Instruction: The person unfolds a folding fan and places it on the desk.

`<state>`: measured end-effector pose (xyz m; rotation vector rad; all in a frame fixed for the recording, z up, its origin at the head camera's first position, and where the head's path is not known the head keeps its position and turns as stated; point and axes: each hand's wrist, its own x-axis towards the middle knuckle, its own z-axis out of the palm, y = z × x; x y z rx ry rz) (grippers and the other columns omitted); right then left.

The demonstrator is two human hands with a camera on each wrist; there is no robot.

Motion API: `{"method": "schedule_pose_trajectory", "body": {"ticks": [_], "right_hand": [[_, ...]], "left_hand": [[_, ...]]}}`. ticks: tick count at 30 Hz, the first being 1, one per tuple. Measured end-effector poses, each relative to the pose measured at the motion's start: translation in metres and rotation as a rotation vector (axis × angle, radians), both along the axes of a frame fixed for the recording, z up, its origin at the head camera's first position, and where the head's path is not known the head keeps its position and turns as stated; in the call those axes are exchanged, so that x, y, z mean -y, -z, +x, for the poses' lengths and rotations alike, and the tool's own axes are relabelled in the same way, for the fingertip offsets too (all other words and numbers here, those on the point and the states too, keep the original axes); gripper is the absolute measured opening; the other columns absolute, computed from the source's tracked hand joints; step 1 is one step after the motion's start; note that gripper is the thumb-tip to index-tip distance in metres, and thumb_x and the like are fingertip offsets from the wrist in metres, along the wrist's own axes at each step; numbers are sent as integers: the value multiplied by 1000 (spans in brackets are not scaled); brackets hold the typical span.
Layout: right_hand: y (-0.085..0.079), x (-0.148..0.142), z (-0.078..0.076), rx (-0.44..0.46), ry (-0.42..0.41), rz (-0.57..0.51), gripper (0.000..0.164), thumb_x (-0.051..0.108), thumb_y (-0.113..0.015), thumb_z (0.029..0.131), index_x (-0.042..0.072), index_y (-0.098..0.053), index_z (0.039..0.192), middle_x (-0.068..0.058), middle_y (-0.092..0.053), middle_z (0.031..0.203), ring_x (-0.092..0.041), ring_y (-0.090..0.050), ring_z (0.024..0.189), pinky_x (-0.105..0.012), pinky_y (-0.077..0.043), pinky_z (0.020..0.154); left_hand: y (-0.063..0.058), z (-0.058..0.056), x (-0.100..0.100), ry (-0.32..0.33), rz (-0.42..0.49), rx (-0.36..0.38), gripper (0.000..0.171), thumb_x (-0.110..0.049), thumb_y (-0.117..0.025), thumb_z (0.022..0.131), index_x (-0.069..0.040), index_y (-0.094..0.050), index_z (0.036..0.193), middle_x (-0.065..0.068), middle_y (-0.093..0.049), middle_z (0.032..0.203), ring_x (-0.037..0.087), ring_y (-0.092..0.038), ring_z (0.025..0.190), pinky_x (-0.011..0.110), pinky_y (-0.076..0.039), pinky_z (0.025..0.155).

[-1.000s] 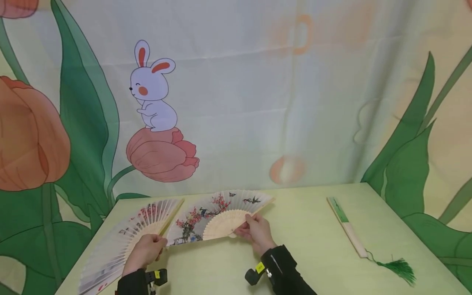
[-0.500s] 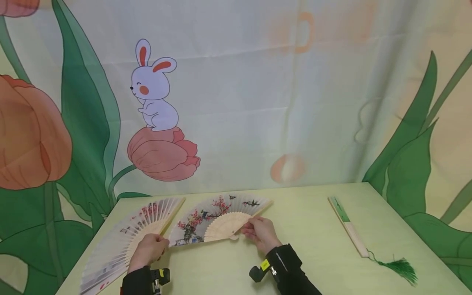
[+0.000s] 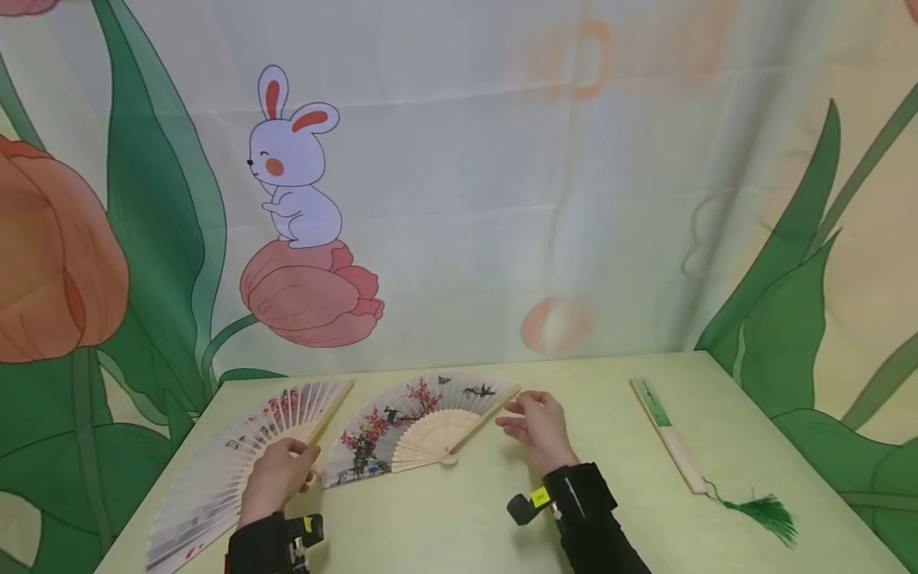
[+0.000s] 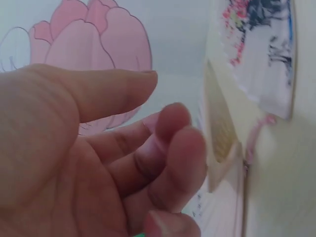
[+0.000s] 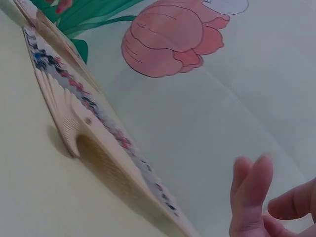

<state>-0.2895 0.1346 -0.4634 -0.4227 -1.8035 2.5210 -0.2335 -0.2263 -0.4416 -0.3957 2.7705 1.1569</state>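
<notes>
Fingers (image 5: 253, 197) we see on left hand (image 3: 278, 478) and right hand (image 3: 541, 430) bend loosely, gripping nothing, near 2 spread fans (image 3: 433, 437).

This is a cloth-backed nook, building unclear: a table (image 3: 430, 522) stands before a creased sheet (image 3: 445, 239) printed with tulips (image 3: 304, 299) and a rabbit (image 3: 311, 215).

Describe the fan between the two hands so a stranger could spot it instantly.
On the pale table, look between the person's left hand and right hand. There lies the middle fan, spread open. Its bold red blossoms and dark flying bird set it apart from the fainter left fan and the folded green-tasselled fan at right.
</notes>
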Motion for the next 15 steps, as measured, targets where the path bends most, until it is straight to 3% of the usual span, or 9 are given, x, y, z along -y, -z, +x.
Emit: {"method": "schedule_pose_trajectory", "body": {"ticks": [3, 7, 11, 15], "right_hand": [[-12, -19, 2, -55, 39, 30, 16, 7, -45, 101, -1, -42, 114, -20, -57, 104, -19, -68, 63, -24, -55, 58], [-26, -43, 6, -101, 79, 120, 17, 9, -47, 102, -2, -44, 115, -15, -58, 99, -19, -68, 62, -25, -56, 59], [-38, -65, 11, -117, 93, 237, 27, 14, -49, 103, -1, -45, 125, -17, -57, 108, -19, -70, 66, -26, -57, 62], [-49, -87, 17, -110, 108, 344, 37, 16, -49, 103, 0, -43, 136, -21, -52, 121, -20, -70, 69, -26, -57, 63]], "left_hand": [[-6, 0, -8, 17, -12, -26, 35, -27, -49, 101, 5, -53, 114, 11, -64, 79, 25, -61, 67, 36, -39, 57], [-15, -2, -30, 69, -51, -54, 38, -29, -49, 102, 5, -52, 119, 11, -63, 82, 26, -58, 69, 39, -42, 59], [-25, -4, -63, 139, -123, -107, 36, -31, -50, 102, 1, -55, 118, 7, -55, 75, 22, -48, 61, 37, -37, 55], [-36, -2, -102, 220, -185, -218, 27, -28, -54, 100, -4, -62, 108, 4, -56, 71, 18, -46, 56, 34, -36, 51]]}}
